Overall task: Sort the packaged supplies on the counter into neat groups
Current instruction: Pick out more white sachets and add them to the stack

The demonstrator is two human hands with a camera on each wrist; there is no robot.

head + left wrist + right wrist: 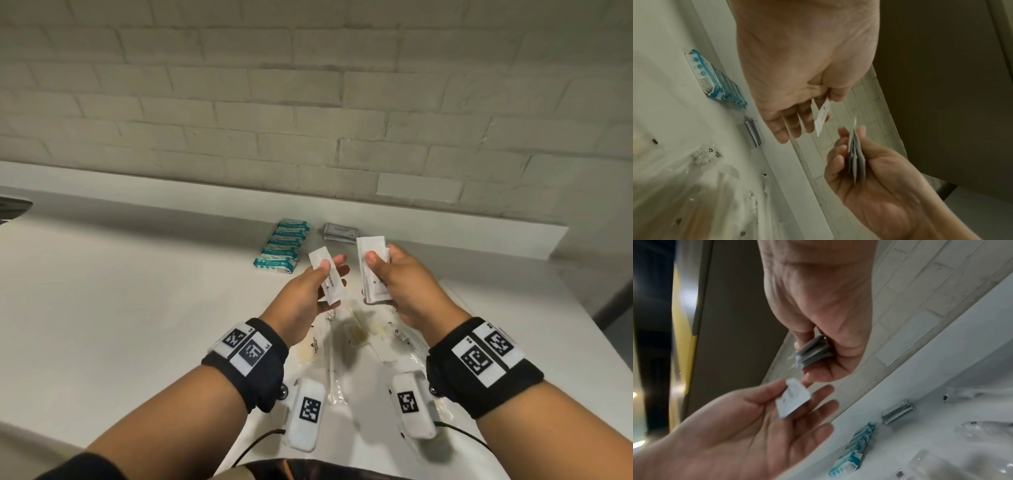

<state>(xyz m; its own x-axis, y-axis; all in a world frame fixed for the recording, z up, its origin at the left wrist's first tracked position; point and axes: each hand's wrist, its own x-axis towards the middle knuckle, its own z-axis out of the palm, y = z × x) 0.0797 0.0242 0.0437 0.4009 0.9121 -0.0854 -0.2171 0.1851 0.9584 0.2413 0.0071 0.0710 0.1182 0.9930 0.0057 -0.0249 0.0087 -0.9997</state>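
"Where are the white packets?"
"The left hand (pixel 308 291) pinches one white packet (pixel 325 278). The right hand (pixel 400 284) grips a stack of packets (pixel 373 270)."
"What's around?"
"Blue packs (pixel 282 246) at eleven o'clock, grey packets (pixel 340 232) at twelve, clear bags (pixel 342 342) underneath on the counter (pixel 137 291)."

Both forearms extended forward, raised above counter level, hands close together, not touching. Black bands with printed square markers on both wrists.

Left hand (pixel 310 291): palm turned inward and up, thumb pressed against index finger, pinching single white sachet (pixel 326 277); remaining fingers (pixel 824 404) extended, loosely spread behind it.

Right hand (pixel 402 284): palm facing left, thumb on front and fingers curled behind, gripping stack of white sachets (pixel 373 270) held upright.

Wrist views motion-blurred; fingertip detail unclear.
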